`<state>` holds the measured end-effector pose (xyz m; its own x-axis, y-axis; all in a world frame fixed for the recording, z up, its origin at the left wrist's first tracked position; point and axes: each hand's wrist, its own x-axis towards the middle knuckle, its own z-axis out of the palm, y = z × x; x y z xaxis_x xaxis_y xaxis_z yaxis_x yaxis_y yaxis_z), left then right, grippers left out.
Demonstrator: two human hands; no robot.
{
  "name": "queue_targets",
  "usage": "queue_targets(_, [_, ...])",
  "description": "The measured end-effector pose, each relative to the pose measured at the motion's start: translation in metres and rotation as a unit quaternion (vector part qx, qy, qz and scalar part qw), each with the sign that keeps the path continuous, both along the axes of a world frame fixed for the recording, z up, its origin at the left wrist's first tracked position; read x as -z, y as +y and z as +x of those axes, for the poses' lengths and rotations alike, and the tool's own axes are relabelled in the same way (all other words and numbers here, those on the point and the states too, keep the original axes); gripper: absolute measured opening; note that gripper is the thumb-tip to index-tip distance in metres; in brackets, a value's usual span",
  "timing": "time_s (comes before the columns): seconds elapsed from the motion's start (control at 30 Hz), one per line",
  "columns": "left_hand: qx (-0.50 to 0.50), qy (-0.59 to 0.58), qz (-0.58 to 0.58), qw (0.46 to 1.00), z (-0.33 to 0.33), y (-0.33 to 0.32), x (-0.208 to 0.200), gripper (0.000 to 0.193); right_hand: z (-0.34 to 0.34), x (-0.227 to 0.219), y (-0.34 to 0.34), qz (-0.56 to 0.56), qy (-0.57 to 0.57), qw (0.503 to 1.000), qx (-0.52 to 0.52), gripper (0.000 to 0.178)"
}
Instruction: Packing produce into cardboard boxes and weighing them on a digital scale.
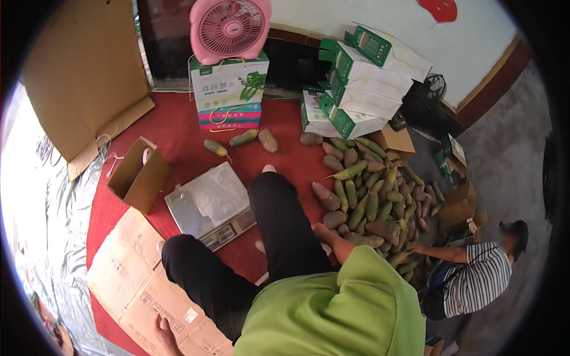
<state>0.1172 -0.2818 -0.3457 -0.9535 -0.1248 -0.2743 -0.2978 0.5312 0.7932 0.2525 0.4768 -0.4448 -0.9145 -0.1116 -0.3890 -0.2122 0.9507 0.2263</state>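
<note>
My left hand [163, 332] is low at the left, over a flattened cardboard sheet [127, 264]; its fingers are apart and nothing is in them. Beside my right knee, my right hand [321, 232] is at the near left edge of a large pile of long green radishes [372, 204] and thicker pinkish-brown roots [325, 196]. My leg and the roots partly hide its fingers, so their grip does not show. A flat silver scale [209, 202] with a plastic-covered top sits in front of my legs.
Two green radishes [243, 137] and a brown root [268, 141] lie beyond the scale. A pink fan [230, 26] stands on stacked boxes [228, 83]. White-green cartons [368, 83] are piled behind the roots. At right, another person [478, 279] reaches toward the pile. An opened box [139, 175] stands left.
</note>
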Motion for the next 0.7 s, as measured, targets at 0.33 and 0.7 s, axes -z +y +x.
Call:
queue_targets(0.33, [0.113,0.336,0.049,0.934,-0.130,0.283,-0.286,0.023,-0.052,-0.072,0.026,-0.309,0.094,0.909,0.262,0.005])
queue_targets(0.7, [0.352,0.247,-0.188,0.883,-0.158,0.397,-0.233,0.025,-0.187,-0.243,0.204,-0.256,0.403,0.755,0.449,0.011])
